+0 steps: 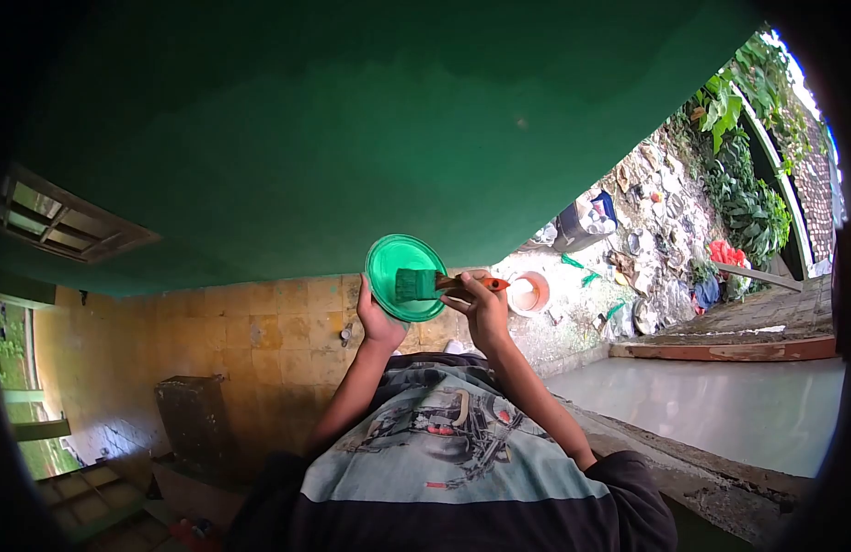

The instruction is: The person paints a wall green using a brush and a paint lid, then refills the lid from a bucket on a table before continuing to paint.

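My left hand [381, 322] grips a round green lid [379, 262] by its left and lower edge, tilted so that its paint-coated face shows. In my right hand [485, 315] is a paintbrush [424, 284] with an orange-tipped handle, its fingers closed around the handle. The wide bristles are soaked in green paint and lie over the middle of the lid, seemingly touching it. Just beyond both hands rises a green painted wall [352, 166], with lighter and darker patches.
A pinkish-white bucket [529, 294] stands on the ground right of my right hand. Litter [660, 230] and a grey bin [582, 225] lie further right. Yellowish tiles [287, 317] cover the floor. A dark box-like object [195, 419] is at left, and a window [67, 216] sits in the wall.
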### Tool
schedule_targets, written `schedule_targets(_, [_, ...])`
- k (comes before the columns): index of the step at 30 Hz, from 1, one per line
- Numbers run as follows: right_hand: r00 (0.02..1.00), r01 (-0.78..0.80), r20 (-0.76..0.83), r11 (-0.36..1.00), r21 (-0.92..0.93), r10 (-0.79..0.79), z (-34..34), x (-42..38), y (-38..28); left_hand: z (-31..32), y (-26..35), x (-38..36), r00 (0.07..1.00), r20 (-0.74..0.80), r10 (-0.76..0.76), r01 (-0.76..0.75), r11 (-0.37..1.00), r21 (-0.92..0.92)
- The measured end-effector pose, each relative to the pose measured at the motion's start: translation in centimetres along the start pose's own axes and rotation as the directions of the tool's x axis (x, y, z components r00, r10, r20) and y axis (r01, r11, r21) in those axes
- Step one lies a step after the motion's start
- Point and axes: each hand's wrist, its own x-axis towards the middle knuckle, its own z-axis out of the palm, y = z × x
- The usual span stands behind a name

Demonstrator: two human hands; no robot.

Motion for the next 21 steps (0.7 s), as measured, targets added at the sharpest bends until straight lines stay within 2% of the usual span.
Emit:
schedule_targets(4, [0.996,0.021,-0.083,1.000,-0.006,-0.021,-3.1,1.2,-0.7,-1.3,0.2,0.2,0.999,-0.039,0.024,-0.024,1.000,0.005])
schedule_targets(8, [0.985,0.012,-0.173,0.996,0.083,0.002,-7.2,2.4,-1.6,-2.3,0.7,-0.8,0.998,-0.067,-0.004,0.003,1.000,-0.013])
schedule_targets(12, [0.966,0.148,-0.235,0.978,0.149,-0.110,-8.7,3.2,-6.0,-3.1,0.4,0.0,0.999,0.004,-0.039,0.039,0.999,-0.006])
schedule_targets(14, [0.967,0.242,-0.163,0.910,0.337,-0.197,-9.7,3.8,-7.6,-3.3,0.2,0.1,0.996,-0.056,-0.066,0.067,0.998,0.007])
schedule_targets(15, [0.950,0.307,-0.163,0.880,0.362,-0.265,-9.4,3.8,-8.9,-3.2,0.1,0.1,0.997,-0.031,-0.070,0.071,0.997,0.014])
schedule_targets(18, [0.902,0.433,-0.161,0.835,0.340,-0.402,-8.3,3.8,-13.1,-3.2,-0.4,0.4,0.997,0.030,-0.077,0.076,0.996,0.036])
schedule_targets(20, [0.865,0.497,-0.123,0.798,0.340,-0.486,-7.9,4.3,-15.8,-3.5,-0.9,0.7,0.997,-0.016,-0.081,0.082,0.995,0.057])
schedule_targets(21, [0.845,0.532,-0.157,0.774,0.344,-0.511,-7.3,4.6,-17.2,-3.2,-1.0,0.8,0.997,0.010,-0.082,0.081,0.995,0.064])
